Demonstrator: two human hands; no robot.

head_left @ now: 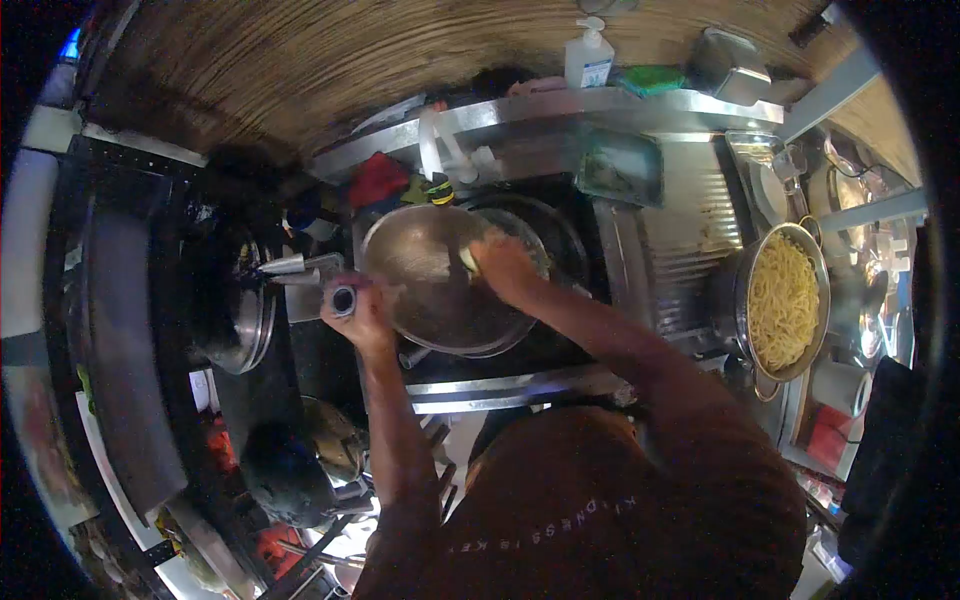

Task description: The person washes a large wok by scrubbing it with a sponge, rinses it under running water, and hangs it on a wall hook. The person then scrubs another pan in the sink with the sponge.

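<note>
A wide metal wok [410, 240] sits over the black stove in the middle of the head view. My left hand [362, 318] is closed around its tubular handle [344, 300], whose hollow end faces up at me. Inside the right half of the wok is my right hand [500, 268], with its fingers curled and slightly blurred. A small pale thing [468, 259] shows at those fingertips, too smeared to name. The wok's inner surface looks wet and shiny. Just beyond its far rim is a white tap-like pipe [430, 145] with a black and yellow end.
To the right, a large pot [742, 300] of thick noodles [785, 300] stands beside a ridged metal surface [690, 225]. A green-tinted tray [620, 168] lies behind the stove. A pump bottle [590, 58] stands on the back ledge. Round metal pans [255, 310] are at left.
</note>
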